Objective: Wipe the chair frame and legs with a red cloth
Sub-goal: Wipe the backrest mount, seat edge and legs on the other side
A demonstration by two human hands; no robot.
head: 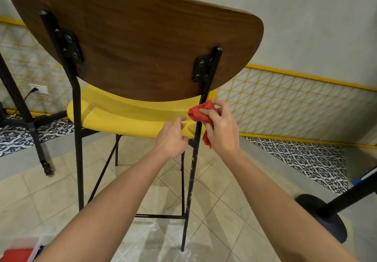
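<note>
Tiled floor [214, 210], grey wall behind. Right hand [219, 128]: grip clamped on red cloth [199, 114], bunched around the right rear upright [206, 90] of the chair, just above the yellow seat [122, 116]. Left hand [172, 137]: fingers loosely curled, holding nothing, steadying the seat edge. Lower right leg [188, 200] shows white smears; judged early, with legs, crossbar [160, 216] and left upright [76, 108] remaining.
</note>
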